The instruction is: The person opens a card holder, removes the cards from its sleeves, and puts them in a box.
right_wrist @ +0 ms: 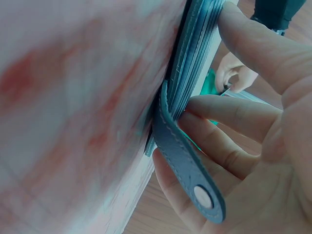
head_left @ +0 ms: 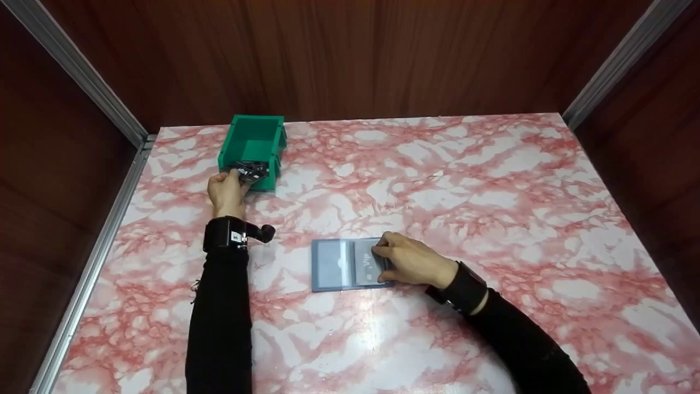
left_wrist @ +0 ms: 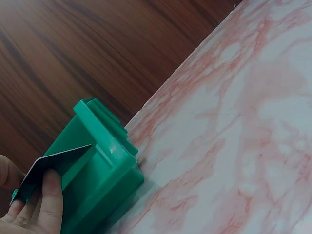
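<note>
Your black left sleeve [head_left: 220, 323] runs toward the worktop's [head_left: 465, 191] back left corner, where your left hand [head_left: 227, 192] pinches dark cards [head_left: 254, 173] at the green bin [head_left: 266, 183]; between the side edges, your right hand [head_left: 418, 261] grips the card holder [head_left: 330, 266].

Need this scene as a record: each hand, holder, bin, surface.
left hand: pinches a dark card at the front of the bin
right hand: holds the right edge of the card holder
card holder: lies open on the table; grey VIP card on its right side
strap: sticks out from the holder, its snap end unfastened
bin: green, at the far left of the table
table: red-and-white marbled top
</note>
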Tool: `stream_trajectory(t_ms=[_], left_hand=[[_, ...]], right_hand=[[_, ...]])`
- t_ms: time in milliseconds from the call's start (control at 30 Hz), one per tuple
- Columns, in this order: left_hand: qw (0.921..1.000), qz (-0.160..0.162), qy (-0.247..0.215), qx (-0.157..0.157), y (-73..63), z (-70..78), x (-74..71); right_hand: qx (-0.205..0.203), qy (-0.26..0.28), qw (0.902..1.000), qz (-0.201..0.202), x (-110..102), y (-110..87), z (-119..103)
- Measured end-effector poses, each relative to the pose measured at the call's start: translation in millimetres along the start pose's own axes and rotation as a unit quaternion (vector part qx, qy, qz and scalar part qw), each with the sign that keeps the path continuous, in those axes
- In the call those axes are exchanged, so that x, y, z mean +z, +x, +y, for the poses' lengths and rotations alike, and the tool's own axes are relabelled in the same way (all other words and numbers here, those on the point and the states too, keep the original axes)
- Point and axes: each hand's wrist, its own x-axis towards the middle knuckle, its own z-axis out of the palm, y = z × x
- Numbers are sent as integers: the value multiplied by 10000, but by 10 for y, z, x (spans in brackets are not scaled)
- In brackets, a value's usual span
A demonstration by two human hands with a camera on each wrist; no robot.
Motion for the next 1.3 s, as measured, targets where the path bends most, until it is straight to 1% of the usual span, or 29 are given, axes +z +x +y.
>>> stream_trajectory(t_ms=[267, 467, 733, 1000, 1167, 1300], left_hand=[[10000, -50, 55, -51, 18, -17, -17], [10000, -34, -9, 91, 13, -42, -15], [9995, -89, 293, 114, 7, -37, -57], [9993, -139, 276, 223, 19, -49, -77], [9989, -77, 435, 172, 20, -64, -95], [9966, -88, 765, 276, -1, -75, -90]], right_hand=[[23, -3, 10000, -21, -3, -2, -2], [-14, 2, 10000, 32, -2, -1, -1], [-1, 14, 10000, 49, 2, -4, 3], [35, 18, 10000, 36, 4, -5, 2], [64, 17, 10000, 0, 2, -4, -2], [83, 39, 10000, 11, 5, -6, -3]])
